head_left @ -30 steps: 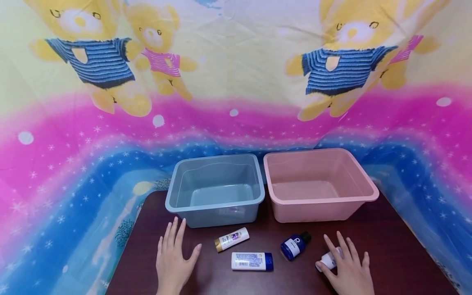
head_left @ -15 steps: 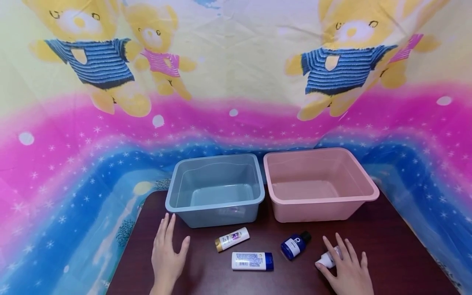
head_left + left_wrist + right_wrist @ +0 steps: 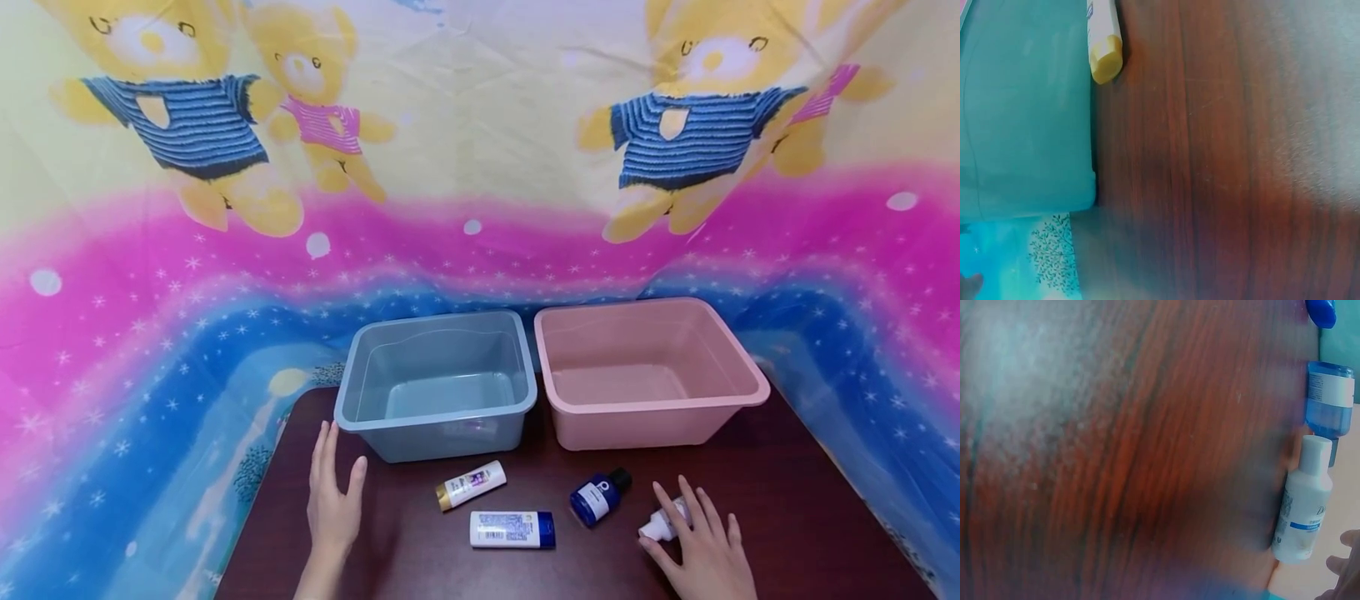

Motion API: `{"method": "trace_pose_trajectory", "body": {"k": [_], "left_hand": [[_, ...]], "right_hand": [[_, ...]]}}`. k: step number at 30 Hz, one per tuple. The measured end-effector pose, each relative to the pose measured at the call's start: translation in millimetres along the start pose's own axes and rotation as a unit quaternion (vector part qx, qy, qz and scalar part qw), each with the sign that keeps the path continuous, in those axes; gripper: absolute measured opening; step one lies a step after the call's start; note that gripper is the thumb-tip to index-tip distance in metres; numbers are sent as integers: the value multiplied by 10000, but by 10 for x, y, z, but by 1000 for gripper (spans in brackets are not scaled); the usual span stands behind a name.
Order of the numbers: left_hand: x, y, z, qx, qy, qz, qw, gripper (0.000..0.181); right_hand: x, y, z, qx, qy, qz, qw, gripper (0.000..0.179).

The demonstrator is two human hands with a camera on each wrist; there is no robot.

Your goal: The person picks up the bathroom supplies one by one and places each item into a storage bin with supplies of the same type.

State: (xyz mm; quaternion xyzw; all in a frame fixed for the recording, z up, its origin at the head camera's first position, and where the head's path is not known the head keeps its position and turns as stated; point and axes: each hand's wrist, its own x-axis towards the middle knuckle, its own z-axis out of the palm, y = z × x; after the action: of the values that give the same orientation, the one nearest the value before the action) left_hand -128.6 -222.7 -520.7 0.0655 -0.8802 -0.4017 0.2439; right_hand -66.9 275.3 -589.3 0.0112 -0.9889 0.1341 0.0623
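Head view: bear-print cloth [image 3: 465, 150] hangs behind the tabletop [image 3: 405, 567]; from its middle, a pink basin [image 3: 637, 427] stands at one o'clock, a grey-blue basin [image 3: 450, 439] at eleven. The left hand [image 3: 335, 504] is at nine, straight fingers close together; the right hand [image 3: 705, 546] is at four, fingers spread. I see bottles lying: a blue-capped bottle [image 3: 504, 530] at six, gold-capped bottle [image 3: 472, 485] at nine, navy bottle [image 3: 595, 500] at three and, under the right fingers, a white bottle [image 3: 658, 526]; whether touched, I cannot tell.
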Motion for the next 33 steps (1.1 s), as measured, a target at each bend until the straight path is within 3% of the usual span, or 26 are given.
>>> {"method": "trace_pose_trajectory", "body": {"k": [5, 13, 22, 33], "left_hand": [[83, -19, -29, -256, 56, -49, 9996, 67], [244, -95, -46, -1013, -157, -42, 9947, 65], [407, -109, -34, -1319, -475, -436, 9892, 63], [507, -122, -29, -1691, -751, -630, 9807, 68]], "right_hand": [[3, -29, -10, 115, 471, -222, 9986, 85], [17, -95, -64, 207, 431, -165, 9987, 87], [-13, -135, -92, 392, 938, -496, 9936, 88], [-43, -177, -114, 585, 1102, -524, 9908, 86]]}}
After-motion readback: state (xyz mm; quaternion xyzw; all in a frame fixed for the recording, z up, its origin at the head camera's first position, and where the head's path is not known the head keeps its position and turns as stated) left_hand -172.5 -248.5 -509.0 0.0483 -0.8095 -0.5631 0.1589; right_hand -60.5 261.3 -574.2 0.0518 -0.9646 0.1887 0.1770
